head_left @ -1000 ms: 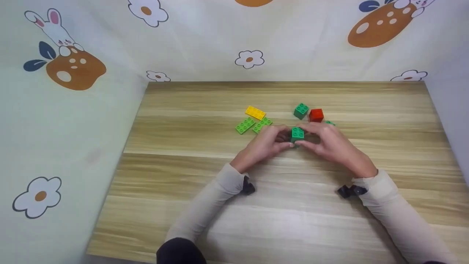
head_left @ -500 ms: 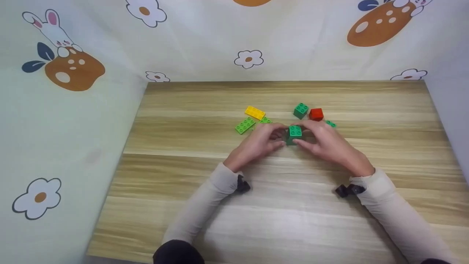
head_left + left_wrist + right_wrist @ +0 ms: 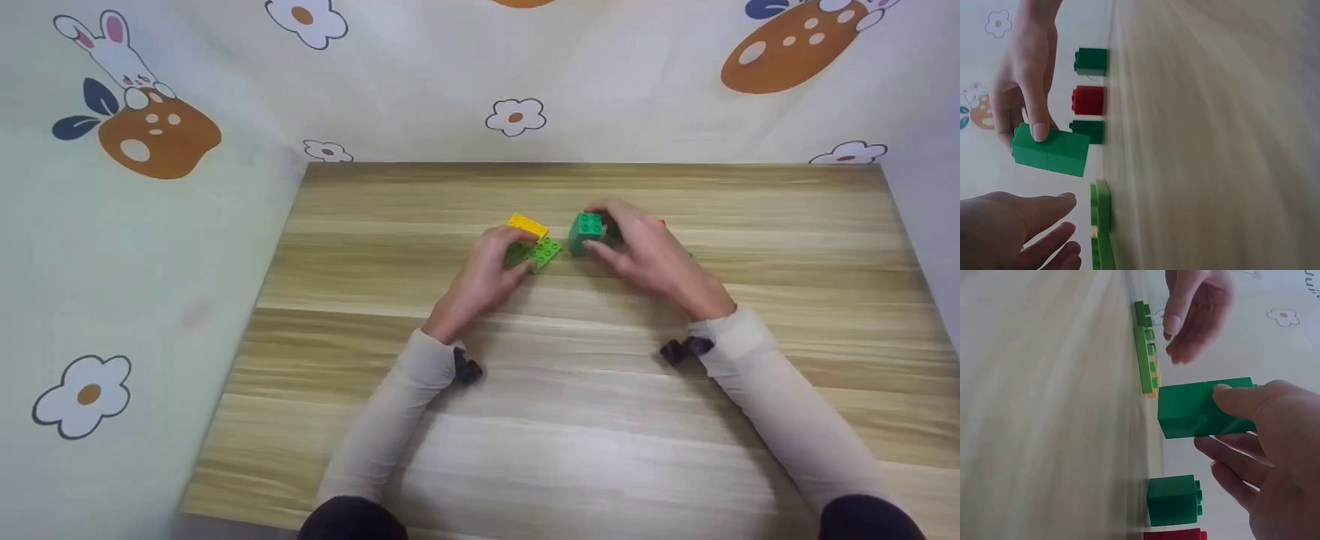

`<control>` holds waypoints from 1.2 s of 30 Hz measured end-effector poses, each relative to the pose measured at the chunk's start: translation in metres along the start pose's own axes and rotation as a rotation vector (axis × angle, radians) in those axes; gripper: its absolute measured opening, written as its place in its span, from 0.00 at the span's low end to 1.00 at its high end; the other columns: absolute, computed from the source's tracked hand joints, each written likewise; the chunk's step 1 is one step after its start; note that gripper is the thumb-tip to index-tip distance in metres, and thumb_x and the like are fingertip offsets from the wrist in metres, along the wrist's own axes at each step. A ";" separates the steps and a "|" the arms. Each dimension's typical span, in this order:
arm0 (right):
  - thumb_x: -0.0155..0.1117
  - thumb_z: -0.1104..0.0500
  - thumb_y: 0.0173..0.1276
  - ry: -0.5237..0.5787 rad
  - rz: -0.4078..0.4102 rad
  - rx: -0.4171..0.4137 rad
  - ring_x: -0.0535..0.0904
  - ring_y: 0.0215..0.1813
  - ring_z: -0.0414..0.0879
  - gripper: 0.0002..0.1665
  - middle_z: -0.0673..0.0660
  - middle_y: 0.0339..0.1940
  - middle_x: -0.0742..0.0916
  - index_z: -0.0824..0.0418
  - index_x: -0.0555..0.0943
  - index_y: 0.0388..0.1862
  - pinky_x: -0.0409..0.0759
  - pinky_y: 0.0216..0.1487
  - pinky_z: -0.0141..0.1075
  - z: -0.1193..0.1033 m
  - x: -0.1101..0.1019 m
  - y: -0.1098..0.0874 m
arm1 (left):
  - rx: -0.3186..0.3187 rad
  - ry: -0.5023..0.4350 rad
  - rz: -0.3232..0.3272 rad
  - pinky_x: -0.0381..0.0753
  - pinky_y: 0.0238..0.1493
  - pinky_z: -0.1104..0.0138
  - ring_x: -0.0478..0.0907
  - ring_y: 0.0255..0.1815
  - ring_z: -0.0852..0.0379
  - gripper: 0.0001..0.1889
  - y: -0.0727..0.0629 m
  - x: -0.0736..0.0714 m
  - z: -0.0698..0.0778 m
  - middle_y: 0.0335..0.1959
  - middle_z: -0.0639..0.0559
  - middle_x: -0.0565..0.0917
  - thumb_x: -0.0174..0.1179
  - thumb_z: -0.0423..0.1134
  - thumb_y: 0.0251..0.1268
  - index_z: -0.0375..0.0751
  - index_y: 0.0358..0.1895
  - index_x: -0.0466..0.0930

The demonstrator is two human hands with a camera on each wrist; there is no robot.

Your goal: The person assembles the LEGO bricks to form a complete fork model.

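Note:
Two green toy building blocks [image 3: 589,223], joined one on top of the other, are pinched between the thumb and fingers of my right hand [image 3: 651,249]. The right wrist view shows the seam of this stack [image 3: 1185,410], and the left wrist view shows its lower end raised off the table. My left hand [image 3: 484,276] is at the left, near a light green flat brick [image 3: 547,251] and a yellow flat brick [image 3: 529,223]. Its fingers are extended and hold nothing, a little above the light green bricks [image 3: 1104,208] in the left wrist view.
A single green block [image 3: 1174,500] and a red block [image 3: 1089,100] stand on the table beyond my right hand, mostly hidden in the head view. Another green block [image 3: 1093,61] is past the red one. A patterned curtain [image 3: 420,90] hangs behind the wooden table [image 3: 555,390].
My left hand has left the green stack and moved left toward the flat bricks. My right hand has carried the stack away from me and slightly left.

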State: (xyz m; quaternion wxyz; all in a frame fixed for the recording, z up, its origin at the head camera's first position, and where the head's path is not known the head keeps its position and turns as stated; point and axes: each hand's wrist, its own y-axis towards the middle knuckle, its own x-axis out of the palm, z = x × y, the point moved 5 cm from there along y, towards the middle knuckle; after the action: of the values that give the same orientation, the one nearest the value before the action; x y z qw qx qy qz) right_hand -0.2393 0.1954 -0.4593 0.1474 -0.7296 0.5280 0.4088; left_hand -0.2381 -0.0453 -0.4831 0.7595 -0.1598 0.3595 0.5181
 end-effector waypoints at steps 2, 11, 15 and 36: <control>0.72 0.51 0.78 -0.002 0.002 0.009 0.84 0.64 0.57 0.29 0.61 0.63 0.86 0.60 0.77 0.71 0.84 0.67 0.55 0.003 0.000 0.008 | -0.017 0.004 0.019 0.74 0.78 0.52 0.80 0.69 0.44 0.18 -0.001 -0.004 -0.007 0.63 0.44 0.88 0.72 0.34 0.71 0.37 0.62 0.86; 0.72 0.52 0.78 0.011 -0.037 0.089 0.85 0.65 0.57 0.30 0.61 0.65 0.85 0.61 0.76 0.73 0.84 0.69 0.54 0.016 0.007 0.034 | -0.079 0.016 0.033 0.74 0.78 0.53 0.79 0.69 0.44 0.21 -0.002 -0.012 -0.024 0.64 0.43 0.87 0.73 0.33 0.70 0.37 0.64 0.85; 0.71 0.51 0.79 0.000 -0.054 0.114 0.85 0.65 0.57 0.31 0.60 0.66 0.85 0.60 0.75 0.75 0.83 0.70 0.54 0.018 0.011 0.041 | -0.096 0.014 0.026 0.76 0.77 0.54 0.80 0.68 0.45 0.21 -0.003 -0.012 -0.027 0.63 0.43 0.87 0.74 0.33 0.70 0.38 0.64 0.85; 0.76 0.57 0.74 -0.029 0.080 -0.086 0.83 0.59 0.55 0.21 0.59 0.58 0.88 0.60 0.84 0.62 0.85 0.61 0.50 -0.023 0.012 0.006 | -0.107 -0.005 -0.007 0.80 0.75 0.55 0.84 0.67 0.47 0.21 -0.001 -0.011 -0.030 0.63 0.43 0.89 0.75 0.32 0.68 0.37 0.63 0.86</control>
State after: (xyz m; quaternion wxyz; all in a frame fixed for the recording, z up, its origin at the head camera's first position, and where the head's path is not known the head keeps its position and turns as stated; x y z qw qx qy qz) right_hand -0.2332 0.1705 -0.4526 0.1074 -0.7076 0.5364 0.4473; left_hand -0.2505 -0.0718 -0.4956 0.7526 -0.2003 0.3288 0.5342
